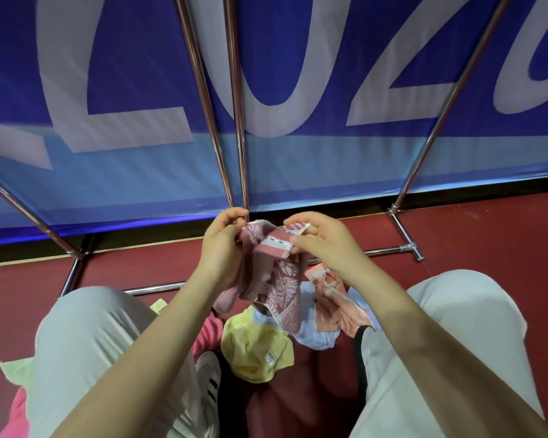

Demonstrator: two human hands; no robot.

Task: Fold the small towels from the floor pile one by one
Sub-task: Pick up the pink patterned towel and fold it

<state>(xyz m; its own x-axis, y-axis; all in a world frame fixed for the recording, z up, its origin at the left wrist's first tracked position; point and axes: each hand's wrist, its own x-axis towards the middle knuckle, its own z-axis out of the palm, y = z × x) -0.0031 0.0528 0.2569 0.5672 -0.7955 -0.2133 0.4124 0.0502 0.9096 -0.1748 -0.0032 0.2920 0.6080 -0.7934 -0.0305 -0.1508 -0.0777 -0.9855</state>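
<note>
Pinching the pink towel (274, 273) above the floor pile (260, 343), left hand (223, 245) and right hand (321, 245) seem mid-unfurling; finding its corners likely comes next.

A dusty pink towel (268, 276) is showing off a pale leaf pattern and a pink-and-white striped band near its top edge. Below it, a soft yellow towel (255, 349) is glowing against the dark red floor (475, 245), with a light blue towel (317, 335) and a peach printed towel (337, 306) sitting alongside. A hot pink towel (208, 333) is peeking out. Pale grey trousers (86, 349) are framing it, and a royal blue banner (298, 58) is carrying big white letters over a lighter blue band.
</note>
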